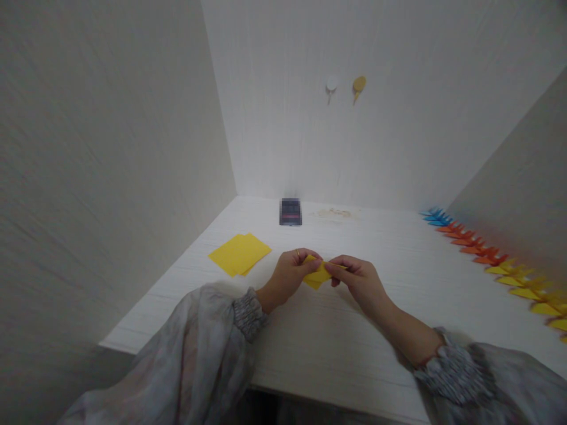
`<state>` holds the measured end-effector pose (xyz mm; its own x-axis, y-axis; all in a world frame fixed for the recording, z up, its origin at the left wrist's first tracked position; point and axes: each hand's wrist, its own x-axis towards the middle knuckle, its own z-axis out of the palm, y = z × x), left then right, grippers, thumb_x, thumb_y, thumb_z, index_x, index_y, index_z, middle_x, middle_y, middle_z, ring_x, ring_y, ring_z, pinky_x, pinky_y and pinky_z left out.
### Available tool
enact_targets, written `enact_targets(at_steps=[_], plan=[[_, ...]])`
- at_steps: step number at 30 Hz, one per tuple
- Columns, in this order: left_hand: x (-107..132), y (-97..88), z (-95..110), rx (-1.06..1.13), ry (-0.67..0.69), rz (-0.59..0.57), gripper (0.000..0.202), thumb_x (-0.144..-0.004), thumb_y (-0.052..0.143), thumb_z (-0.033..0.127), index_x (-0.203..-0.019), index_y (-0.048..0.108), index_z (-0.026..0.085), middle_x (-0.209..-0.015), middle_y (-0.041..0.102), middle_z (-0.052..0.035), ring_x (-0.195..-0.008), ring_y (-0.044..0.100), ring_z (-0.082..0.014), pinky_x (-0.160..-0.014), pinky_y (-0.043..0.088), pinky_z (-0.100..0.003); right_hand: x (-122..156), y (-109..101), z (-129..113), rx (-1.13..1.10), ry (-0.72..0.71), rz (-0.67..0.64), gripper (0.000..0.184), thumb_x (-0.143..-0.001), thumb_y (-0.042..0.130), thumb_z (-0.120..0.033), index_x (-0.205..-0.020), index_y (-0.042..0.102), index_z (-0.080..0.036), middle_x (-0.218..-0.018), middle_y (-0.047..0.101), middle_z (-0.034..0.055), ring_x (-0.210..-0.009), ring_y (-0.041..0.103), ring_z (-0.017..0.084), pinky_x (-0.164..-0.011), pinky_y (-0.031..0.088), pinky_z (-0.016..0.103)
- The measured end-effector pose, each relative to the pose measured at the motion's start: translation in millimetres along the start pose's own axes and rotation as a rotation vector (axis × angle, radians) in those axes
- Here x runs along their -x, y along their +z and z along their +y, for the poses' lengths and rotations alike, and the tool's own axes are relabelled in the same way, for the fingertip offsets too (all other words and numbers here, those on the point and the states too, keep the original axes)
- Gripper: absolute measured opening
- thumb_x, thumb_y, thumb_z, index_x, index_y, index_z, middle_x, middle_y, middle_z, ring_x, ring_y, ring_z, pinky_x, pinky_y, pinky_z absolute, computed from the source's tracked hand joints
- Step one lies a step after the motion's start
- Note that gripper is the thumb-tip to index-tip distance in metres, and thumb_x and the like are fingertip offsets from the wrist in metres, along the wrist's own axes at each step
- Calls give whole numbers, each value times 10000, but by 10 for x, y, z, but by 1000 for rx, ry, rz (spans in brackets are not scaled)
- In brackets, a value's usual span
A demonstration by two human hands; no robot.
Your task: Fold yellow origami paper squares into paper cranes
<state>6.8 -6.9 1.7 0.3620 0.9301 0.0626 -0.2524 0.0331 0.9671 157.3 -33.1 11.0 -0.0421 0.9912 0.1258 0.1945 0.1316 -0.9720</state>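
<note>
Between my two hands is a small piece of folded yellow paper (315,276), held over the middle of the white table. My left hand (290,273), with a ring on one finger, pinches its left side. From the right, my right hand (357,274) grips the other side between thumb and fingers. The fingers cover part of the paper, so its full shape is hidden. Left of my hands, a few flat yellow sheets (239,254) lie overlapping on the table.
A dark, blurred-out device (290,212) lies near the back wall. Along the right edge runs a row of folded paper pieces in blue (437,216), orange (472,242) and yellow (527,283). Two hooks (359,84) hang on the back wall. Walls enclose the white table (336,354) left and right.
</note>
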Motion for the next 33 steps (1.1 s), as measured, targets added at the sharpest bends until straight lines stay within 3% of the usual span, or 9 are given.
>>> enact_targets(at_steps=[4, 8, 15, 26, 29, 33], plan=[[-3, -9, 6, 35, -19, -36, 203, -646, 624, 298, -738, 603, 118, -677, 612, -15, -597, 552, -88, -582, 421, -212, -15, -22, 19, 29, 1, 11, 170, -658, 608, -333, -630, 631, -167, -495, 552, -18, -451, 486, 100, -451, 367, 225], [-12, -16, -6, -2, -46, -66, 294, -529, 716, 245, -765, 591, 123, -679, 619, -10, -587, 559, -90, -566, 425, -209, -26, -42, 62, 31, -1, -12, 174, -651, 617, -337, -632, 632, -165, -498, 547, -19, -449, 477, 95, -450, 354, 221], [-21, -38, -25, -57, -50, -11, 285, -504, 723, 245, -724, 591, 120, -629, 612, -6, -543, 550, -86, -520, 420, -201, -26, -47, 45, 20, -2, -35, 273, -708, 551, -401, -629, 642, -156, -480, 556, -3, -464, 490, 106, -488, 372, 232], [-53, -14, -44, -33, -75, 47, 284, -491, 730, 213, -722, 595, 117, -655, 633, -25, -545, 569, -98, -526, 440, -216, -80, -115, 16, 50, 119, 58, 283, -635, 613, -414, -523, 576, -156, -457, 585, 12, -362, 475, 91, -380, 362, 214], [-67, -23, -45, -51, -79, 62, 279, -490, 729, 203, -721, 598, 117, -653, 635, -24, -545, 570, -98, -526, 442, -216, -129, -217, 20, 63, 135, 87, 280, -615, 634, -391, -488, 553, -156, -423, 555, 1, -338, 429, 77, -358, 315, 208], [-78, -71, -40, -64, -76, 116, 297, -490, 729, 213, -737, 595, 115, -643, 635, -26, -538, 574, -107, -511, 447, -221, -212, -426, 34, -12, 77, 223, 287, -572, 670, -397, -484, 543, -156, -411, 515, -12, -346, 392, 72, -364, 297, 217]])
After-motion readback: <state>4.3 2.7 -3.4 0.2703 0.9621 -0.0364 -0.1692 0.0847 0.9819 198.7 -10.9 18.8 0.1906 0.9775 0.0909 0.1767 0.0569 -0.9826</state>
